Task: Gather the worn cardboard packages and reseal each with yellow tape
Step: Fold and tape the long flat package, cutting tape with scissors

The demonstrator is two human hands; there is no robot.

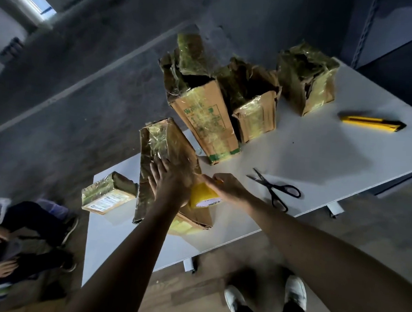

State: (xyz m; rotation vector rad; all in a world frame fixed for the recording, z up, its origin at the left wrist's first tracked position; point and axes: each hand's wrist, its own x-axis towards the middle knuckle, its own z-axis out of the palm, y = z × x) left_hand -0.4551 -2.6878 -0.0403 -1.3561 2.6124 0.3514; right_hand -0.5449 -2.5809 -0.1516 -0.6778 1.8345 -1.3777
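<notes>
Right hand curled round yellow tape roll, half hidden behind flat left hand on package.

Table carries five parcels. Flat parcel at left end. Near box just right of it, left hand flat on its face. Tape roll at that box's right side, gripped by right hand; apparently touching box. Behind, left to right: tall box, middle box, end box. Scissors right of roll. Knife beyond scissors, near end box.
</notes>
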